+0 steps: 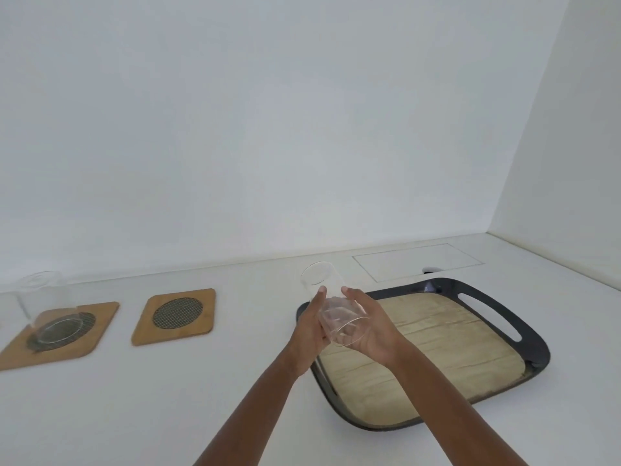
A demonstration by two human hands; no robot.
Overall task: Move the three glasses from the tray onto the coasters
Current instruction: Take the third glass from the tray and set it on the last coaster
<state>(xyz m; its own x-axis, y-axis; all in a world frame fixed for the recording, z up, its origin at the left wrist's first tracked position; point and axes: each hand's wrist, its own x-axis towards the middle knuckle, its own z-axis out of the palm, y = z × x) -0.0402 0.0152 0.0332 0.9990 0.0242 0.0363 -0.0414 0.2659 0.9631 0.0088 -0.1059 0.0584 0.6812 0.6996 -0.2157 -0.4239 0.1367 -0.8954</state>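
A clear glass (331,306) was held in the air above the near left corner of the tray (524,334), tilted with its mouth away from the person. It was clasped between both hands, the left hand (311,326) wrapped along one side and the right hand (368,326) cupped under the base, probably so that the smooth wall would not slip during the carry. No other glass was seen on the tray's pale liner. To the left, well apart from the tray, an empty coaster (174,316) lay on the white counter (235,398), judged to be the intended spot. Beyond it, a second coaster (60,332) already bore another glass (43,297), upright over its mesh centre. A third coaster could not be seen.
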